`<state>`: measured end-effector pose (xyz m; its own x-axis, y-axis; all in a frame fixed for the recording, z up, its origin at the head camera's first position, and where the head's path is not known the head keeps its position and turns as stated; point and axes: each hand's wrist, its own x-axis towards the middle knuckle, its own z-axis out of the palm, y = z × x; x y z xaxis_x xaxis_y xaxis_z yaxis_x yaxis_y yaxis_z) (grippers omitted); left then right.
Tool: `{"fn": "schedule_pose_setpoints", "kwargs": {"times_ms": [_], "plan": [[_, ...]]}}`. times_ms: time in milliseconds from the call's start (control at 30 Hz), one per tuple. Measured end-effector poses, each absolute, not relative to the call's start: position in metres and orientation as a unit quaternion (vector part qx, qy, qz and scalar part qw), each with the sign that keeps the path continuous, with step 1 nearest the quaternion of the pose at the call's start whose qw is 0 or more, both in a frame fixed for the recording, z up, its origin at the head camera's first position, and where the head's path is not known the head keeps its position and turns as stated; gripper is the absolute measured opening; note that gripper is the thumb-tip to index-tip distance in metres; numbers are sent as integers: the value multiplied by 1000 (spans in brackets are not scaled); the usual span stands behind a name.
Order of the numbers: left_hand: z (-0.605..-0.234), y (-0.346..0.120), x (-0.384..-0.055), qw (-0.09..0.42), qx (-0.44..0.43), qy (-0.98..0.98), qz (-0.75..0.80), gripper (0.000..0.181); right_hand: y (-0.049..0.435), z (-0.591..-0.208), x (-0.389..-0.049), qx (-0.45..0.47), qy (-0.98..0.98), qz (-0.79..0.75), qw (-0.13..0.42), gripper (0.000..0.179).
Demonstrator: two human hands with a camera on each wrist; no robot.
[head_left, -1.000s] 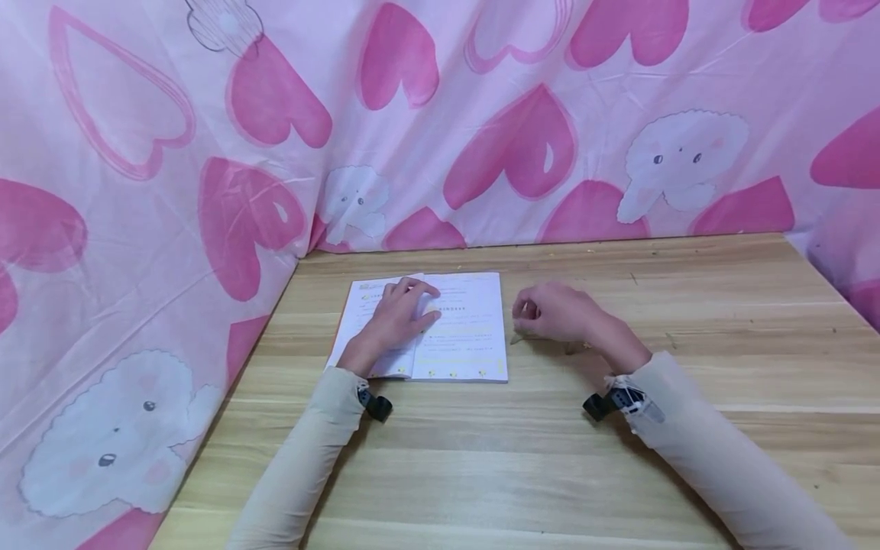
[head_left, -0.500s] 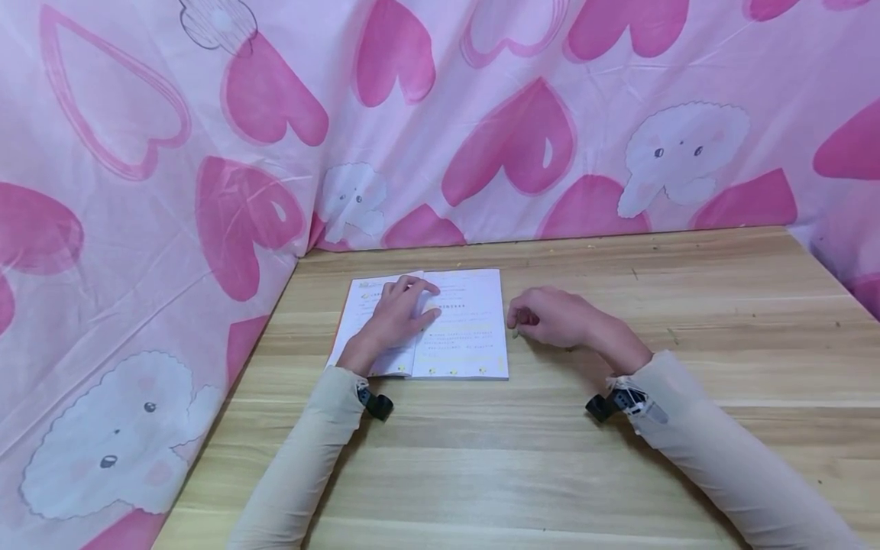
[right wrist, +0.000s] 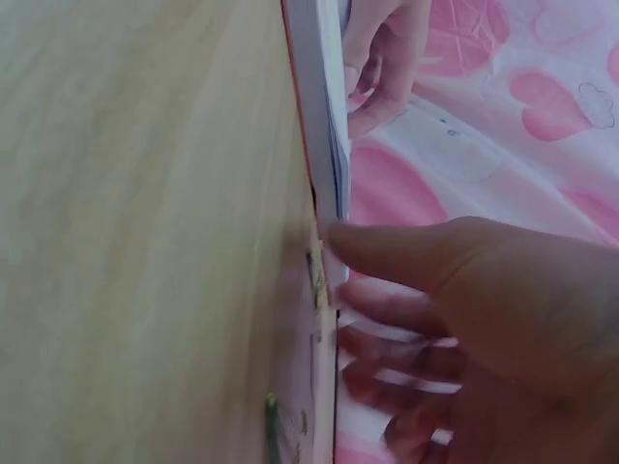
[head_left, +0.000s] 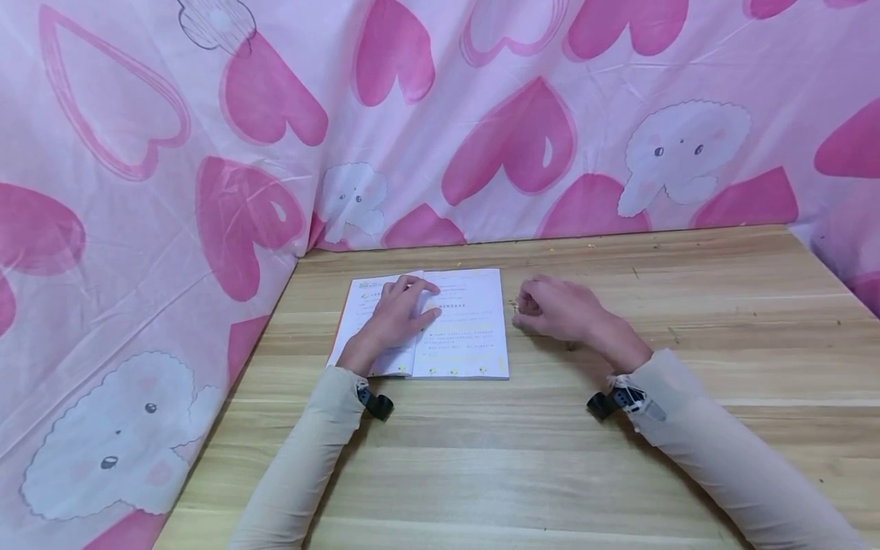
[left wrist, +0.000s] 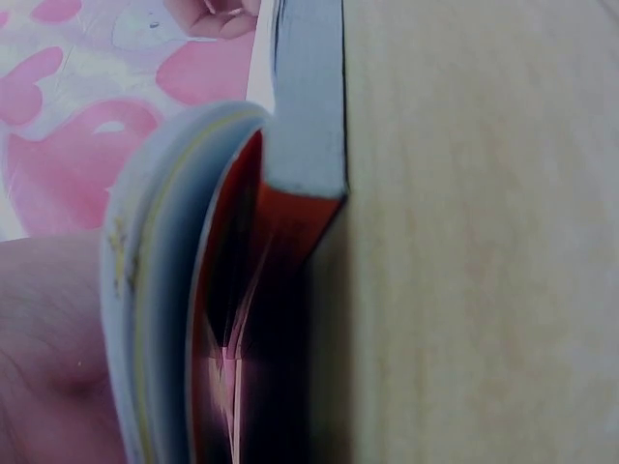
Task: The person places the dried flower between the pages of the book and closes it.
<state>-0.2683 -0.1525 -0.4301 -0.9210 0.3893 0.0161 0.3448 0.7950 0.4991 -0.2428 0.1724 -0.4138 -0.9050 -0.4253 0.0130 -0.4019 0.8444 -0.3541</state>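
Lying under left fingers [head_left: 422, 285], book [head_left: 464, 351]

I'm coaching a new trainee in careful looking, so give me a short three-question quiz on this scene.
1. Short answer: which hand rests on the pages of the book?
2. Multiple choice: the book is a) shut, b) open, c) standing upright.
3. True or false: the cloth behind the table shows pink hearts.

Key: 1. The left hand. 2. b. 3. True.
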Motion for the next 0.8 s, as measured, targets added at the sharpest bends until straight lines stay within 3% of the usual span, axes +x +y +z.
{"fn": "schedule_pose_setpoints", "kwargs": {"times_ms": [100, 267, 433, 800], "plan": [[-429, -152, -267, 43, 193, 945, 259, 40, 174, -413, -243, -192, 966, -166, 48, 25], [-429, -152, -266, 45, 191, 945, 262, 40, 178, -412, -243, -182, 967, -174, 47, 19], [-431, -153, -268, 46, 190, 945, 262, 40, 180, -409, -242, -171, 969, -168, 52, 24], [-430, -153, -267, 42, 194, 945, 261, 40, 178, -406, -240, -136, 968, -176, 116, 21]]}}
